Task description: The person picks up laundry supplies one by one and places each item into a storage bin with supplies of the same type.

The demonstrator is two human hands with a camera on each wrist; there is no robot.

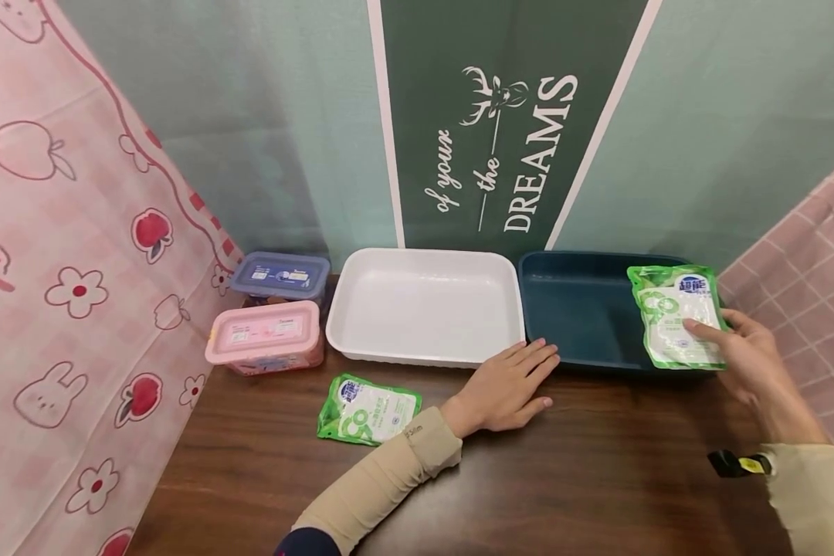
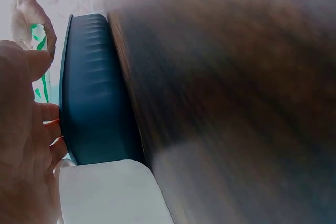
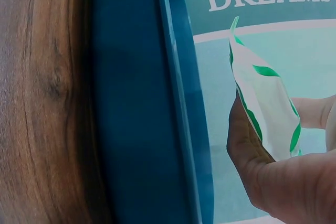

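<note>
A green and white pouch [image 1: 679, 324] is gripped by my right hand [image 1: 754, 355], thumb across its front, over the right part of the dark blue tray [image 1: 577, 351]. In the right wrist view the pouch [image 3: 265, 103] appears edge-on beside the tray's wall [image 3: 136, 103]. My left hand [image 1: 503, 386] has its fingers extended, the tips at the front rims where the white tray [image 1: 424, 357] and the blue tray meet. A second green and white pouch [image 1: 368, 411] lies on the table to the left of that hand, near my sleeve.
Left of the white tray stand a pink-lidded box [image 1: 266, 336] and, behind it, a blue-lidded box [image 1: 281, 276]. Patterned cloth [image 1: 76, 255] hangs at the left, a green cloth wall stands behind the trays, and pink checked cloth [image 1: 820, 286] is on the right.
</note>
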